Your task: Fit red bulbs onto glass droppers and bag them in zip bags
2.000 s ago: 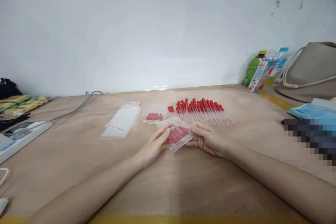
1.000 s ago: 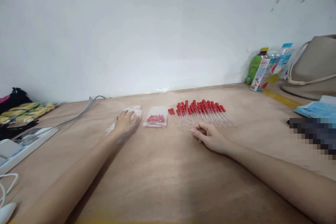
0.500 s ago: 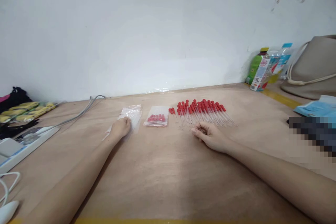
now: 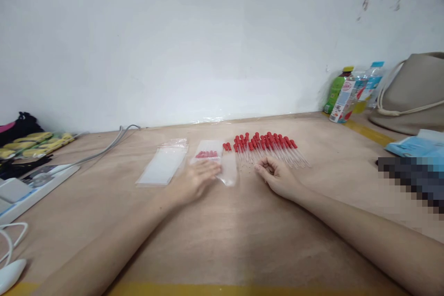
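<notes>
My left hand, slightly blurred, has its fingers pressed together on a clear plastic zip bag that sticks out past the fingertips. It passes in front of a bag of red-bulbed droppers, partly covering it. To the left lies a stack of clear zip bags. My right hand rests on the table, fingers curled in and thumb against them, with nothing visible in the grasp. Just behind it, loose droppers with red bulbs and clear stems lie in a row, bulbs toward the wall.
A power strip with a grey cable and gloves lie at the left. Drink bottles, a grey drawstring bag and a blue packet stand or lie at the right, near a blurred dark object. A white wall closes off the back.
My left hand has moved right from the bag stack, bringing one clear zip bag toward the droppers. My right hand has hardly moved.
</notes>
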The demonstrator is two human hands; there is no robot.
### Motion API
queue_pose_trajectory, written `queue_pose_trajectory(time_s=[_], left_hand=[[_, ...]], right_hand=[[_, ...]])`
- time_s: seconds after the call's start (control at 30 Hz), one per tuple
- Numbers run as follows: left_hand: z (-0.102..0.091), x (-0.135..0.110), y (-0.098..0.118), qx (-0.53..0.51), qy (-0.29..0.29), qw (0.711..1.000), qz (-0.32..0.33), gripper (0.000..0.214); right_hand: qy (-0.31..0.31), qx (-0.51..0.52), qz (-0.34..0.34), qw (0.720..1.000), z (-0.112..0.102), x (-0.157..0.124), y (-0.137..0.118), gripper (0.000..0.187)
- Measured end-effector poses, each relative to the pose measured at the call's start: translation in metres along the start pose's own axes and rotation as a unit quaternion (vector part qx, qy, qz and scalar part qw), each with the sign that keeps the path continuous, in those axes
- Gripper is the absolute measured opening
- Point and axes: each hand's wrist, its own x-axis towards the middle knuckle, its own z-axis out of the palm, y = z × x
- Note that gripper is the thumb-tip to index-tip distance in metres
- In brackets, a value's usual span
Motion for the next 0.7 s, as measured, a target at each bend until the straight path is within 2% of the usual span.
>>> queue_pose_trajectory(time_s=[0.1,0.23,0.33,0.43,0.53,0.6,0.7], left_hand=[[0.003,0.005,0.027,-0.056,-0.078,0.993,0.063,0.038],[-0.003,0.005,0.04,-0.083,-0.095,0.992,0.004,0.039],[-0.003,0.006,0.04,-0.122,-0.109,0.987,0.003,0.038],[-0.002,0.01,0.039,-0.184,-0.114,0.975,0.041,0.041],[-0.005,0.013,0.041,-0.193,-0.088,0.976,0.054,0.037],[-0.007,0.013,0.047,-0.164,-0.063,0.984,0.017,0.033],[-0.006,0.011,0.065,-0.084,-0.032,0.988,-0.123,0.029]], right_hand=[[0.042,-0.037,-0.019,0.998,-0.001,-0.001,-0.003,0.019],[0.073,-0.155,-0.102,0.98,-0.004,0.005,-0.002,0.014],[0.081,-0.249,-0.136,0.956,-0.006,0.022,0.002,0.015],[0.09,-0.343,-0.074,0.932,-0.005,0.05,0.002,0.018],[0.1,-0.401,-0.004,0.911,-0.001,0.08,-0.001,0.023],[0.099,-0.414,0.052,0.904,0.005,0.096,-0.004,0.025],[0.098,-0.418,0.121,0.895,0.014,0.115,-0.007,0.028]])
